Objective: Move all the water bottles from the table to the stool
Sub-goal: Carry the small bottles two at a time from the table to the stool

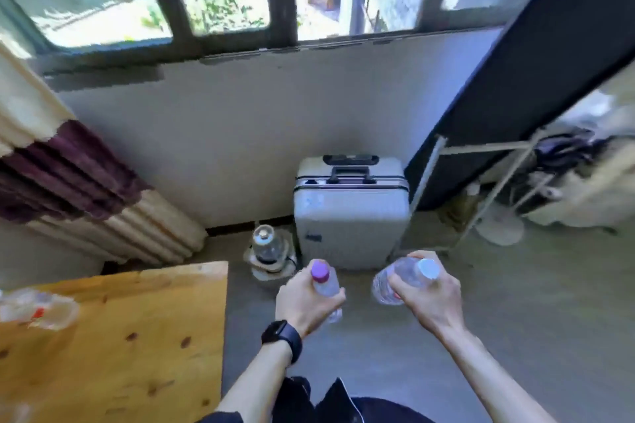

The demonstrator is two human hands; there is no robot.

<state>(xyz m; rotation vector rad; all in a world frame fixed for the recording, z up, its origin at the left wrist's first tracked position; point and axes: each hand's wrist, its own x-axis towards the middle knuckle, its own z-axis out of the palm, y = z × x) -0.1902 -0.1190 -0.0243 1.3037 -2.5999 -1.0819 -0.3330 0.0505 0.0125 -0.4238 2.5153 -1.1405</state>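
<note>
The left hand (304, 299) is wrapped around a clear bottle with a purple cap (323, 280), and the right hand (426, 292) is closed on a clear bottle with a white cap (402, 276), both held over bare floor beyond the wooden table's (137, 336) right edge. Another blurred clear bottle (34, 307) lies near the table's left edge, and open floor runs ahead to a white suitcase (350, 213).

The wooden surface (137, 336) carries one blurred clear bottle (36, 309) lying near its left edge. Right of the surface, the floor (498, 302) holds a white suitcase (350, 216).
</note>
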